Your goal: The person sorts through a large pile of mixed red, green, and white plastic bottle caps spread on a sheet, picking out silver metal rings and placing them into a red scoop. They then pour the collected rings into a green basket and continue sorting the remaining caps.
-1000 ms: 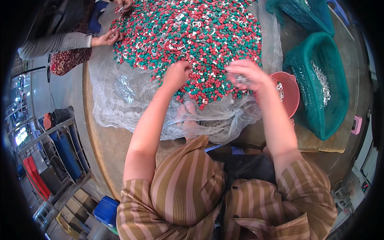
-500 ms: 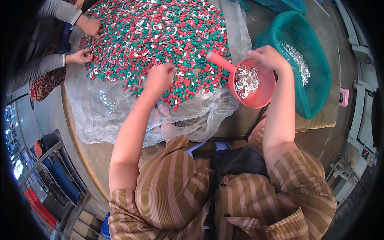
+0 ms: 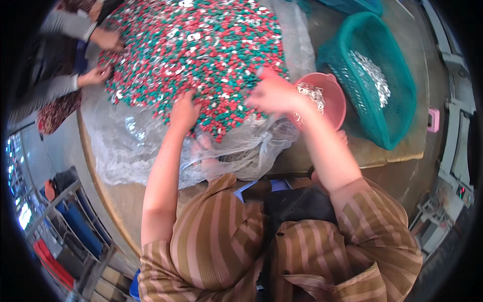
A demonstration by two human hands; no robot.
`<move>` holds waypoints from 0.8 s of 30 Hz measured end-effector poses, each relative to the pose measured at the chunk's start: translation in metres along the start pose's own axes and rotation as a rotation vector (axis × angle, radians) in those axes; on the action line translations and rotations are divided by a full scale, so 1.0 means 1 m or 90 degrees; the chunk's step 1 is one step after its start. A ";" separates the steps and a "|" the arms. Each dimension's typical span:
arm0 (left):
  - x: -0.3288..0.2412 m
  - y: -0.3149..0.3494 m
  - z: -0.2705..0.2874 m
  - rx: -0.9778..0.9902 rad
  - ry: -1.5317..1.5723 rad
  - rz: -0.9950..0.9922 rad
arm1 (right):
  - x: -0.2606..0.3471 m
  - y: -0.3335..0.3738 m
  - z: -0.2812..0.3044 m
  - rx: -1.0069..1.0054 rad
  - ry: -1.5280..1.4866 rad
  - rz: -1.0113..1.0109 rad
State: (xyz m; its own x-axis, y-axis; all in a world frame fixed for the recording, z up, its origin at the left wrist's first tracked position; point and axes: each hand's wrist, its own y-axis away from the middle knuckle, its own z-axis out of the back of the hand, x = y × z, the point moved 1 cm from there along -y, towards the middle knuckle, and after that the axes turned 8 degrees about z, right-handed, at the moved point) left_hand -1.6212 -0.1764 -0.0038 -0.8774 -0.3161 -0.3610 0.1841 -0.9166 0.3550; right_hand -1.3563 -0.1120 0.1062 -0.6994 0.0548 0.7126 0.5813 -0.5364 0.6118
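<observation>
A broad pile of small red and green pieces [image 3: 221,65], mixed with white clip-like pieces, covers a sheer white mesh cloth [image 3: 126,146]. At the pile's near edge, my left hand [image 3: 184,111] touches the pieces, thumb and forefinger apart and nothing visible between them. My right hand [image 3: 274,95] is over the pile's right side, smeared by motion, so its grip cannot be made out. Beside it, a red plastic dipper [image 3: 334,103] holds white clip-like pieces [image 3: 311,94]. My right forearm partly covers the dipper.
A green mesh basket [image 3: 402,110] at the right contains more white pieces [image 3: 372,78]. Another person's two hands [image 3: 106,39] work at the pile's far left. A blue-green basket [image 3: 359,6] stands at the back right. Shelving [image 3: 75,216] is at lower left.
My right hand has left the dipper's rim and moved left over the pile. My left hand has shifted slightly left and nearer to me, its fingers parting.
</observation>
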 end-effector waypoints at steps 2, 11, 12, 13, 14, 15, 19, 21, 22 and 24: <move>-0.001 0.013 -0.008 -0.003 -0.012 0.024 | 0.004 -0.017 -0.045 0.121 0.158 0.050; -0.058 0.036 -0.033 0.087 0.094 -0.184 | -0.094 0.048 0.094 -0.187 -0.025 -0.211; -0.066 0.041 -0.027 0.116 0.143 -0.218 | -0.114 0.050 0.094 -0.232 -0.002 -0.293; -0.071 0.042 -0.023 0.134 0.214 -0.221 | -0.130 0.048 0.086 -0.244 -0.049 -0.312; -0.076 0.043 -0.020 0.150 0.286 -0.224 | -0.146 0.043 0.075 -0.257 -0.095 -0.330; -0.078 0.042 -0.016 0.166 0.357 -0.225 | -0.164 0.034 0.060 -0.330 -0.086 -0.305; -0.065 0.032 0.008 0.065 0.332 -0.171 | -0.205 0.021 0.030 -0.492 0.199 -0.332; -0.048 0.029 0.015 0.036 0.297 -0.152 | -0.188 0.029 0.020 -0.527 0.242 -0.417; -0.040 0.029 0.016 0.024 0.278 -0.143 | -0.185 0.031 0.018 -0.530 0.240 -0.414; -0.025 0.025 0.016 0.002 0.261 -0.130 | -0.185 0.036 0.017 -0.538 0.237 -0.408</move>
State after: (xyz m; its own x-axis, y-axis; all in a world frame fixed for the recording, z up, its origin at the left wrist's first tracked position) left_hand -1.6016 -0.1874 0.0280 -0.6472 -0.2007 -0.7354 0.0237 -0.9696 0.2437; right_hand -1.1989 -0.1272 0.0028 -0.9309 0.3465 0.1158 -0.3001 -0.9060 0.2985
